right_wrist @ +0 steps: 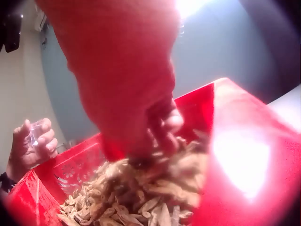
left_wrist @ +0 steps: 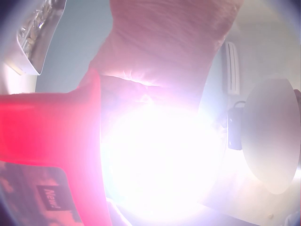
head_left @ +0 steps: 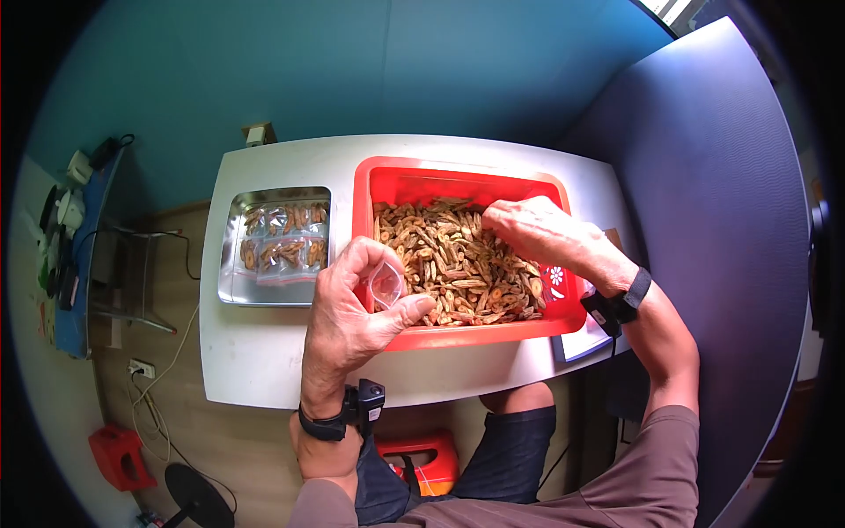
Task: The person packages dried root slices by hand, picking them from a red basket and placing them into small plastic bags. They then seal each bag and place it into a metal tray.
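Observation:
In the head view, my left hand (head_left: 348,304) holds a small clear plastic bag (head_left: 385,284) between thumb and fingers, its mouth spread, over the near left part of a red bin (head_left: 440,337). The bin holds a heap of dried brown slices (head_left: 466,273). My right hand (head_left: 546,233) reaches in at the far right; in the right wrist view, this hand (right_wrist: 127,80) has its fingers curled at the slices (right_wrist: 160,212), some fingertips hidden and blurred. Glare covers much of the left wrist view, where the left hand (left_wrist: 164,42) shows above the bin's rim (left_wrist: 42,117).
Left of the bin, a metal tray (head_left: 273,293) holds several clear bags of slices. The white table (head_left: 255,352) meets a teal wall behind and a dark partition (head_left: 704,220) at right. A blue-edged white item (head_left: 588,341) lies by the bin's near right corner.

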The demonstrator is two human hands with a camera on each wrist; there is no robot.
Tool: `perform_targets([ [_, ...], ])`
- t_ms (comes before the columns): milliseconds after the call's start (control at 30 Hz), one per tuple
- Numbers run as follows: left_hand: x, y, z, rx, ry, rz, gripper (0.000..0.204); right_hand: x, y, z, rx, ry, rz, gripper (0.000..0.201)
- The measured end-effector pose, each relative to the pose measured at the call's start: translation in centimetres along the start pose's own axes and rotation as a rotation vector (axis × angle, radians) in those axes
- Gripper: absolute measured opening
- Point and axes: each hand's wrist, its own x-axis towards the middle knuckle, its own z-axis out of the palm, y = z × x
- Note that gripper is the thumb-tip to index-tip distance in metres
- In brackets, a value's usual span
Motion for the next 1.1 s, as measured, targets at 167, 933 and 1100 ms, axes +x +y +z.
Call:
perform_targets([
  [167,0.0,-0.1,0.0,-0.005,0.004,0.012,0.039,0.7,-0.3,0.2,0.010,0.017,-0.029,0.022],
  [933,0.2,-0.1,0.1,0.146,0.010,0.043,0.040,0.3,2.0,0.9,-0.386,0.070,0.218,0.014],
  [1100,0.3,-0.4,0.3,0.108,0.044,0.062,0.037,-0.1,2.5,1.1,-0.309,0.214,0.136,0.014],
])
